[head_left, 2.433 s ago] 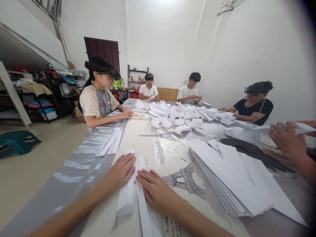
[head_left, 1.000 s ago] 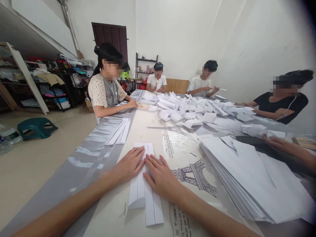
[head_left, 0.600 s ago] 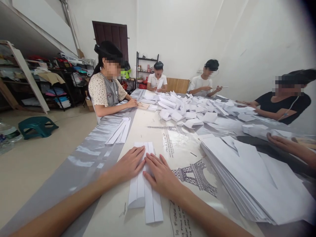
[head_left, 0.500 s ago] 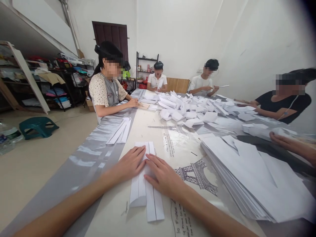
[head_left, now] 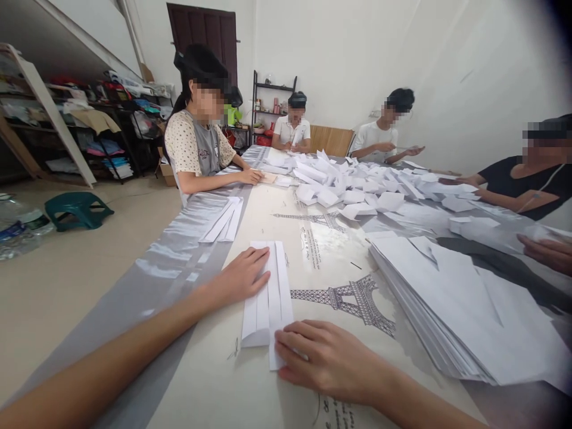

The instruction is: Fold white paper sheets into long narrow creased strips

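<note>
In front of me lies a folded white paper sheet (head_left: pixel 256 320) with lengthwise creases, its right strip reaching lower than its left part. My left hand (head_left: pixel 243 275) rests on the upper left of it, fingers stretched out and pressing it to the table. At the lower right edge, my right hand (head_left: pixel 319 357) has its fingers curled over the strip's corner; its thumb is mostly hidden. Beyond my left hand are some narrow folded paper strips (head_left: pixel 223 221). To the right of my right hand stands a thick stack of white paper (head_left: pixel 456 310).
A heap of folded white paper pieces (head_left: pixel 353 182) covers the far middle of the table. The tablecloth (head_left: pixel 210 381) bears Eiffel Tower prints. Several people sit round the table, and a co-worker's hand (head_left: pixel 547 250) is at the right. A green stool (head_left: pixel 78 210) stands on the floor.
My right hand has slid down from the paper's middle to its lower right corner. My left hand stays near the top. The camera view has shifted slightly.
</note>
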{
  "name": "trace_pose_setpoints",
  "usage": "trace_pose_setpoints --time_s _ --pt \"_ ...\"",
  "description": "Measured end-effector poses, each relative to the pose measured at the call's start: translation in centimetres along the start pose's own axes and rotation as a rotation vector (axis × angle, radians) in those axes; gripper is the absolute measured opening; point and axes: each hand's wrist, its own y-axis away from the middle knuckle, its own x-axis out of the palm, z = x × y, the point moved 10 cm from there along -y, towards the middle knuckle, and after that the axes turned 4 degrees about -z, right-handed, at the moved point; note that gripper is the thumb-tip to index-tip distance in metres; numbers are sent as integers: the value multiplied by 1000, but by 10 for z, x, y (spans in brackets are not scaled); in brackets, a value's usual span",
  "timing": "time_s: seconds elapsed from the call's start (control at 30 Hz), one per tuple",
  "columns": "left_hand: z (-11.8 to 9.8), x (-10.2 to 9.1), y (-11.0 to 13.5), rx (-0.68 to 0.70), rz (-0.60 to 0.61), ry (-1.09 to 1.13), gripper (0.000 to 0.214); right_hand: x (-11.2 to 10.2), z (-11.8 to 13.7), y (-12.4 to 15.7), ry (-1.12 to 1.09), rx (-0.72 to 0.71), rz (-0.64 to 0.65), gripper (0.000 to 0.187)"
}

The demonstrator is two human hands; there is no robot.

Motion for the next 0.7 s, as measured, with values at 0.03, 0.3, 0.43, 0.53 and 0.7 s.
trace_pose_setpoints --time_s 0.03,0.3,0.43,0.53,0.7 --pt "0 0 0 -3 9 -2 51 1 0 0 5 8 2 24" --pt "2 3 1 -26 44 -4 53 2 22 9 250 -194 -82 33" --pt "1 4 0 -17 45 -28 52 -2 26 9 291 -193 -137 31" --pt "0 3 0 -17 44 -27 52 -2 23 10 280 -147 -179 30" --pt "-2 3 1 -20 69 -44 53 -6 25 12 322 -128 -321 26"
